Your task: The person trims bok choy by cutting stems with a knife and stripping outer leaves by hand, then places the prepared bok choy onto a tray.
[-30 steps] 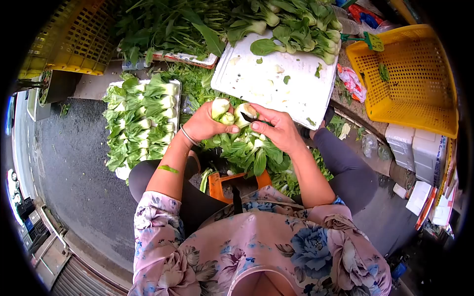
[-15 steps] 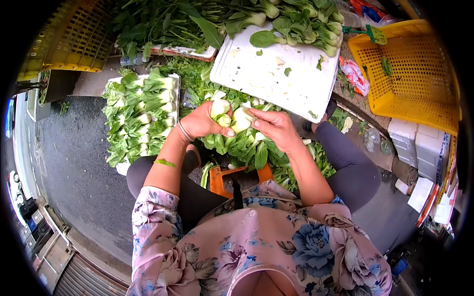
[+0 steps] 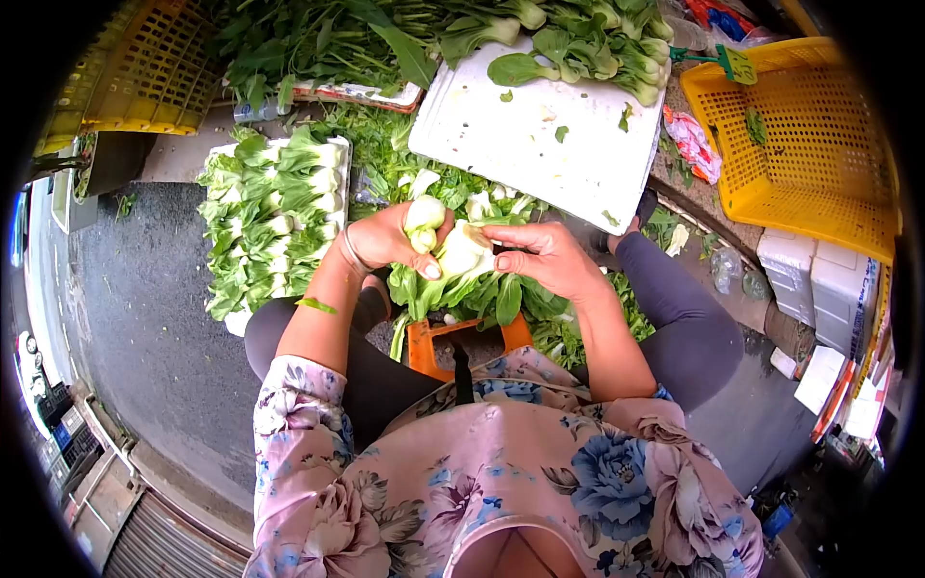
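My left hand [image 3: 383, 239] is closed around small bok choy heads [image 3: 424, 216], their pale bases pointing up between thumb and fingers. Against them, between my two hands, lies another bok choy [image 3: 464, 250] with its whitish base upward. My right hand [image 3: 553, 260] pinches that one at the side of its base with thumb and fingertips. Green leaves [image 3: 509, 301] hang below the hands. Beneath and behind them spreads a heap of loose leaves [image 3: 385, 154]. A strip of leaf [image 3: 316, 305] clings to my left forearm.
Rows of bok choy [image 3: 275, 217] fill a white tray at left. A white board [image 3: 530, 130] carries more bok choy [image 3: 617, 48] at its far end. Yellow crates [image 3: 800, 144] stand right and far left. An orange stool [image 3: 421, 352] sits between my legs, white boxes [image 3: 838, 299] at right.
The bok choy between my hands has tilted, its cut base now facing up more. My right hand has shifted slightly down, and my left hand has turned a little with its heads.
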Motion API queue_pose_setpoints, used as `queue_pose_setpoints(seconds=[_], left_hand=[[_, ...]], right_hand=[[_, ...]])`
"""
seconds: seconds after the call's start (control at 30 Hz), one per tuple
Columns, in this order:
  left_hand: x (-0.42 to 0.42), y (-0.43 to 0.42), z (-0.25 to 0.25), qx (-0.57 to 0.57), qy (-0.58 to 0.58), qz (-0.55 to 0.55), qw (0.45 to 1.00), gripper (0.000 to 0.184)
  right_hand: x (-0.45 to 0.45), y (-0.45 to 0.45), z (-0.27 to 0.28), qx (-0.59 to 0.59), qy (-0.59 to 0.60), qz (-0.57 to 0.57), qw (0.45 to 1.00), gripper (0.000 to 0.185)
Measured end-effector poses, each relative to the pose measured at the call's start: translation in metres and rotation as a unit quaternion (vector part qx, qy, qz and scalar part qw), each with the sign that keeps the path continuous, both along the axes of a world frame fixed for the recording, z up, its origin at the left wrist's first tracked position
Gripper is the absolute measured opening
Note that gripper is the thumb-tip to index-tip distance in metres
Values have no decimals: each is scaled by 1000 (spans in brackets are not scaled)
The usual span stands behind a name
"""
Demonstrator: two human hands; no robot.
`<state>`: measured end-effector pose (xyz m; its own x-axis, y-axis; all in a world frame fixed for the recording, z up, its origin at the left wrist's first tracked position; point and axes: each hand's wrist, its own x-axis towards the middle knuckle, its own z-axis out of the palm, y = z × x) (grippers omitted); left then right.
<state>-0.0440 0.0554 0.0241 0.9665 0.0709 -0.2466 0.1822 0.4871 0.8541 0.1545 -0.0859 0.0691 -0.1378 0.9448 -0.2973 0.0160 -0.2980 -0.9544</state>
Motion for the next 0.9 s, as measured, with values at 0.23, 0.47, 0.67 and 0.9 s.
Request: queue_pose_setpoints(seconds=[0.23,0.47,0.67,0.9], left_hand=[[0,-4,5,-44,-6,-14,999,46],[12,-4,15,127,55,21,990,42],[18,-11,3,142,88,119,979,43],[26,-13,-3,153,115,167,967,41]], right_hand=[[-6,-1,2,-5,79,6,997,38],[-1,-5,-31,-140,298,-97,939,20],[-8,-2,-40,-183,310,-197,912,24],[-26,-4,-60,-122,254,-274,919,27]])
